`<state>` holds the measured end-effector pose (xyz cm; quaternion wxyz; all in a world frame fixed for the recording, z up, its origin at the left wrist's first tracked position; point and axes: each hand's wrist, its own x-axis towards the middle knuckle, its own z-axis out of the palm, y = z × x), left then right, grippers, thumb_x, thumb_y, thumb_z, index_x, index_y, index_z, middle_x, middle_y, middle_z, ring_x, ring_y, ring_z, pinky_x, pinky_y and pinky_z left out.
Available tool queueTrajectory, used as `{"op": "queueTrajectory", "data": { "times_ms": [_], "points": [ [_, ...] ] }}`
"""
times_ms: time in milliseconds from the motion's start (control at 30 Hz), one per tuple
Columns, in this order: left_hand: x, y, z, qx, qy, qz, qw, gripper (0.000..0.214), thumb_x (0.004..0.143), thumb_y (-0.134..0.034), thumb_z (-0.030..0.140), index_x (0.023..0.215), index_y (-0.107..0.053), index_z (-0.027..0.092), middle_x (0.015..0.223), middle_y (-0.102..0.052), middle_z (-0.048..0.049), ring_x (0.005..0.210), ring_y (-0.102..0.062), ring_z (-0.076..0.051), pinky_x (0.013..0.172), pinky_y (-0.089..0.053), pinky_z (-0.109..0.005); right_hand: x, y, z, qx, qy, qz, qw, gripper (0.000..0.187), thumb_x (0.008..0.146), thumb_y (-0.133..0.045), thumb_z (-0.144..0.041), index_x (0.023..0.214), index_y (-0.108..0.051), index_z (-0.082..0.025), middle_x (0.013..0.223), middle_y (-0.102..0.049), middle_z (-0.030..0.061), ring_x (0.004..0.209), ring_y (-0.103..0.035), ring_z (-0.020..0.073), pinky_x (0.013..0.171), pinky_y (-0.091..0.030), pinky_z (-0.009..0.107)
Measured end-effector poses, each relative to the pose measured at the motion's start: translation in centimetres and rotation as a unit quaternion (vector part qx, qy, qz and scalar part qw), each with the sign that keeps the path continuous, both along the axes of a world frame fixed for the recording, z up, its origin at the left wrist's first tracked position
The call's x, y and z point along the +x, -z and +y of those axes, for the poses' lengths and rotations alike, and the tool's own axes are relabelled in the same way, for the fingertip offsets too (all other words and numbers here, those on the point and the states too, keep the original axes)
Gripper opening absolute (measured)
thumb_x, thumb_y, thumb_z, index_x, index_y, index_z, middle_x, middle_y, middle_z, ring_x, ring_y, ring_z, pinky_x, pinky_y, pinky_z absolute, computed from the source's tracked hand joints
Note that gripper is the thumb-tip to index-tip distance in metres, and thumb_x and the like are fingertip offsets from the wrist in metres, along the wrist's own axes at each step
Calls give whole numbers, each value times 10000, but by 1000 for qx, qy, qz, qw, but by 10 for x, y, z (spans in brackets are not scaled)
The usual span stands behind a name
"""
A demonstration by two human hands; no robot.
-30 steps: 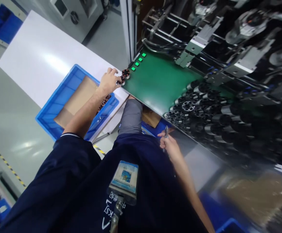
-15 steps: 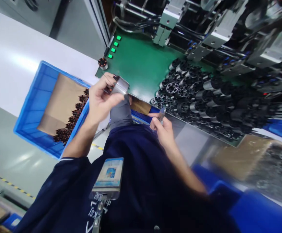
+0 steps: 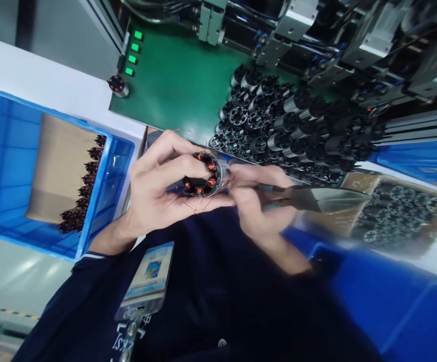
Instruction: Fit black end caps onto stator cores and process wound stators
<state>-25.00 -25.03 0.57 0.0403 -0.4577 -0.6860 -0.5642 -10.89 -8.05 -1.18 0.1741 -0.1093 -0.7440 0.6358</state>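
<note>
Left hand (image 3: 158, 186): grip closed round a wound stator (image 3: 202, 175), fingers and thumb wrapped on the shell, copper coils showing, loose wire ends sticking out. Stator sits mid-view, in that hand, lifted off the surface. Right hand (image 3: 259, 203): grip narrow, pinching pliers (image 3: 290, 197), tips right by the stator rim; contact too blurred to call. At 9 o'clock, a blue crate (image 3: 0, 166) on a white surface (image 3: 33, 85), with a card liner (image 3: 58, 166) and a row of stators (image 3: 85, 183) along one wall. At 12 o'clock, a green board (image 3: 173, 85), one small stator (image 3: 118, 85) near its corner. At 2 o'clock, black stators (image 3: 271, 118), tightly packed. At 4 o'clock, a second blue crate (image 3: 392, 296).
</note>
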Motion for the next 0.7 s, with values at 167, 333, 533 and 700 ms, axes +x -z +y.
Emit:
{"op": "queueTrajectory", "data": {
  "times_ms": [167, 333, 533, 700],
  "points": [
    [9, -1, 1, -19, 5, -12, 1000, 307, 988, -1007, 510, 1112, -837, 288, 1147, -848, -67, 1048, -833, -226, 846, -739, -400, -17, -2, -4, -48, 13, 145, 988, 121, 1081, -897, -411, 1170, -896, -329, 897, -828, -19, 592, -596, 120, 579, -516, 325],
    [10, 5, -3, -40, -34, 64, 997, 263, 1023, -977, 481, 1045, -818, 271, 1157, -861, -49, 1033, -849, -211, 864, -750, -373, -15, -11, 1, -127, 1, 44, 991, 314, 1031, -949, -534, 959, -832, -252, 723, -627, -34, 610, -485, 108, 598, -411, 303],
    [-8, 19, -8, -46, -91, 191, 976, 253, 1000, -1008, 415, 1135, -838, 285, 1504, -855, -32, 1271, -877, -263, 1056, -764, -396, -5, -32, 12, -395, -110, -143, 901, 410, 961, -997, -429, 889, -650, -224, 765, -458, -53, 650, -417, 99, 629, -352, 284],
    [8, 34, 10, 43, -23, -75, 996, 506, 1027, -922, 663, 879, -697, 234, 1324, -900, -29, 1162, -903, -271, 990, -794, -487, 0, -27, 17, -537, -170, -65, 824, 460, 986, -915, -364, 859, -490, -244, 660, -314, -97, 558, -238, 87, 572, -290, 277]
  ]
}}
